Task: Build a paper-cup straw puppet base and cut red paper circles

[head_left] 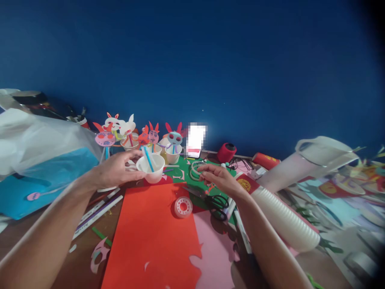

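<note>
My left hand [128, 165] is closed on a white paper cup [155, 173] by its handle side, above the far edge of the orange paper sheet [153, 237]. A blue straw [147, 159] leans inside the cup. My right hand [215, 176] has its fingertips at a clear tape roll [197, 170] above the green paper. Black-handled scissors [215, 200] lie below my right hand. A white and red tape spool [183, 206] rests on the orange sheet.
Paper animal figures on straws [173, 139] stand in cups along the blue wall. A lit phone [196, 140] stands beside them. Stacked white cups [285, 218] lie at the right, near a white pitcher [282, 172]. Blue paper [63, 180] and plastic are at the left.
</note>
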The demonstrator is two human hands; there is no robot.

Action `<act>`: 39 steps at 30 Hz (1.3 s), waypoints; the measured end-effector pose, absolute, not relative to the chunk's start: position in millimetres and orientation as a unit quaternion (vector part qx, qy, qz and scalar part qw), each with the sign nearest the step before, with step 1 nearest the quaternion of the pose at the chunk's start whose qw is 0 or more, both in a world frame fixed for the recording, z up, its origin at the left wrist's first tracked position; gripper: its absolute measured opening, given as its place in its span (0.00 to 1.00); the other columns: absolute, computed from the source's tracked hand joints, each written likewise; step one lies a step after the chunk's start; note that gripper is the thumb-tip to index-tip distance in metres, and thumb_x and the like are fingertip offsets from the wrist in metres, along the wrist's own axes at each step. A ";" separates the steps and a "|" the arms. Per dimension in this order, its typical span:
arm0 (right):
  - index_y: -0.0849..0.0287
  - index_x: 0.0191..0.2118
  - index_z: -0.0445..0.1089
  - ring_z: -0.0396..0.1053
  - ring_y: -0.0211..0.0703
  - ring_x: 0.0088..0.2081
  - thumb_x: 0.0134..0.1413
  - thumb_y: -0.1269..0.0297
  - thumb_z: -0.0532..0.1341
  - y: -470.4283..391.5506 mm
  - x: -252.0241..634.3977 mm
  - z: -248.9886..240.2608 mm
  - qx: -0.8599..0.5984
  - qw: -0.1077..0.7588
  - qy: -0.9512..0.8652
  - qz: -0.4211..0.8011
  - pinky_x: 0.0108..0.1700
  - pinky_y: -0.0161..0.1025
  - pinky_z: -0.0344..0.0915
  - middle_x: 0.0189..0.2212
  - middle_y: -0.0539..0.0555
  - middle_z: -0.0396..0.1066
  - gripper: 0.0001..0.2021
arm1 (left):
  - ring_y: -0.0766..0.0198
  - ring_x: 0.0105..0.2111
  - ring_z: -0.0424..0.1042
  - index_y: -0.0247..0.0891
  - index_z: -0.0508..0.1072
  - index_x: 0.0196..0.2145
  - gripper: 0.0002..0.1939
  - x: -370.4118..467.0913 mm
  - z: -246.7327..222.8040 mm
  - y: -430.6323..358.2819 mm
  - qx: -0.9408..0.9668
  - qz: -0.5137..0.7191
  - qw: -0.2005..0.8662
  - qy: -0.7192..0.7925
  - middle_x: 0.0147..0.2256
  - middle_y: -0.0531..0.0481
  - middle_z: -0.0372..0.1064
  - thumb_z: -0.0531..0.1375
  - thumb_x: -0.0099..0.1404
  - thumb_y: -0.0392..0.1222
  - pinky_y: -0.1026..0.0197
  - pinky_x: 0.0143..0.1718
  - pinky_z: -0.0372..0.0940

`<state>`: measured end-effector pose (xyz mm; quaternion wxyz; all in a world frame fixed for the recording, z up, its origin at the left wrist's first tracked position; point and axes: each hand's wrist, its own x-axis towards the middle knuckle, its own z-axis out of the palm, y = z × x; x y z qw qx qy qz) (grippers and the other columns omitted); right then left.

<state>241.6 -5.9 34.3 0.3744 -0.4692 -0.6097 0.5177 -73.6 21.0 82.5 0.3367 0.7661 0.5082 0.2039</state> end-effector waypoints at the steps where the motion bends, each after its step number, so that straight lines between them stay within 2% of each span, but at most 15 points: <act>1: 0.59 0.39 0.69 0.64 0.34 0.23 0.51 0.63 0.58 -5.6 241.3 34.1 -0.471 0.369 -0.613 0.516 0.27 0.34 0.60 0.25 0.49 0.70 0.10 | 0.53 0.41 0.71 0.35 0.65 0.48 0.27 -70.6 78.4 20.8 0.767 0.196 0.347 0.503 0.42 0.45 0.72 0.61 0.53 0.49 0.58 0.40 0.65; 6: 0.59 0.38 0.69 0.64 0.35 0.24 0.50 0.64 0.58 -3.1 241.6 31.3 -0.480 0.349 -0.627 0.506 0.28 0.35 0.61 0.25 0.49 0.70 0.09 | 0.52 0.42 0.72 0.39 0.64 0.50 0.29 -55.0 60.8 20.9 0.766 0.177 0.400 0.471 0.42 0.45 0.72 0.63 0.50 0.48 0.56 0.42 0.65; 12: 0.59 0.38 0.70 0.65 0.35 0.24 0.50 0.64 0.59 -2.2 242.4 28.3 -0.481 0.350 -0.627 0.503 0.28 0.35 0.61 0.25 0.49 0.70 0.09 | 0.48 0.46 0.69 0.38 0.67 0.48 0.30 -54.9 49.5 25.5 0.763 0.171 0.380 0.494 0.46 0.40 0.70 0.64 0.47 0.49 0.53 0.44 0.65; 16: 0.59 0.38 0.70 0.65 0.35 0.24 0.50 0.64 0.59 -2.4 242.1 28.8 -0.474 0.352 -0.628 0.507 0.28 0.35 0.61 0.25 0.49 0.70 0.10 | 0.47 0.49 0.66 0.38 0.65 0.51 0.33 -56.2 46.7 25.5 0.760 0.166 0.405 0.480 0.49 0.39 0.68 0.64 0.47 0.49 0.51 0.47 0.63; 20: 0.60 0.38 0.70 0.65 0.35 0.24 0.50 0.64 0.58 -3.0 242.0 30.3 -0.474 0.349 -0.630 0.506 0.28 0.35 0.61 0.25 0.49 0.70 0.09 | 0.50 0.47 0.69 0.42 0.60 0.54 0.35 -56.9 51.8 24.9 0.762 0.155 0.419 0.468 0.47 0.41 0.70 0.64 0.49 0.48 0.54 0.46 0.63; 23: 0.60 0.38 0.70 0.64 0.35 0.24 0.51 0.64 0.58 -3.7 242.5 31.8 -0.473 0.349 -0.630 0.507 0.28 0.35 0.61 0.25 0.49 0.70 0.09 | 0.51 0.48 0.68 0.42 0.58 0.56 0.34 -68.3 67.1 23.6 0.777 0.126 0.364 0.498 0.49 0.42 0.68 0.61 0.52 0.51 0.56 0.45 0.63; 26: 0.60 0.39 0.69 0.64 0.35 0.24 0.51 0.64 0.58 -4.0 243.0 32.3 -0.457 0.360 -0.627 0.518 0.28 0.34 0.60 0.26 0.50 0.70 0.09 | 0.47 0.52 0.62 0.43 0.65 0.52 0.30 -88.7 90.7 16.0 0.783 0.150 0.204 0.568 0.54 0.46 0.63 0.61 0.52 0.54 0.52 0.50 0.57; 29: 0.60 0.39 0.69 0.64 0.35 0.24 0.51 0.63 0.58 -3.6 242.4 30.8 -0.458 0.361 -0.625 0.518 0.28 0.34 0.60 0.26 0.50 0.70 0.10 | 0.52 0.43 0.69 0.46 0.70 0.45 0.20 -98.7 109.7 -0.7 0.761 0.202 0.176 0.591 0.45 0.52 0.71 0.60 0.54 0.52 0.55 0.45 0.60; 30: 0.60 0.39 0.70 0.64 0.35 0.24 0.51 0.63 0.58 -3.5 242.0 30.0 -0.464 0.357 -0.626 0.515 0.28 0.34 0.60 0.26 0.50 0.70 0.10 | 0.54 0.41 0.69 0.47 0.73 0.41 0.16 -96.2 113.0 -7.7 0.767 0.225 0.188 0.572 0.42 0.54 0.73 0.60 0.54 0.51 0.57 0.44 0.61; 32: 0.60 0.39 0.70 0.65 0.36 0.24 0.51 0.63 0.58 -3.5 241.1 28.3 -0.475 0.348 -0.629 0.508 0.28 0.35 0.61 0.26 0.51 0.70 0.10 | 0.58 0.38 0.70 0.46 0.75 0.33 0.08 -81.1 115.0 -22.5 0.807 0.234 0.300 0.453 0.37 0.54 0.74 0.58 0.58 0.46 0.60 0.41 0.62; 35: 0.60 0.40 0.69 0.65 0.36 0.25 0.52 0.63 0.57 -4.1 240.5 27.0 -0.475 0.340 -0.639 0.500 0.29 0.35 0.61 0.26 0.51 0.70 0.11 | 0.62 0.30 0.70 0.43 0.75 0.28 0.08 -42.6 109.2 -42.8 0.826 0.176 0.439 0.307 0.29 0.52 0.73 0.56 0.60 0.43 0.63 0.33 0.63; 36: 0.60 0.40 0.69 0.65 0.35 0.25 0.52 0.62 0.57 -4.3 240.5 27.0 -0.473 0.341 -0.642 0.498 0.29 0.35 0.61 0.26 0.50 0.70 0.11 | 0.62 0.32 0.70 0.42 0.74 0.28 0.09 -29.2 105.5 -48.4 0.825 0.149 0.457 0.296 0.30 0.51 0.73 0.55 0.61 0.43 0.62 0.35 0.63; 39: 0.60 0.41 0.68 0.65 0.35 0.25 0.52 0.62 0.57 -4.5 240.9 27.3 -0.474 0.337 -0.646 0.495 0.29 0.34 0.62 0.26 0.50 0.70 0.12 | 0.66 0.27 0.67 0.38 0.70 0.23 0.14 2.0 88.8 -60.6 0.816 0.121 0.498 0.269 0.25 0.51 0.70 0.53 0.62 0.45 0.65 0.31 0.60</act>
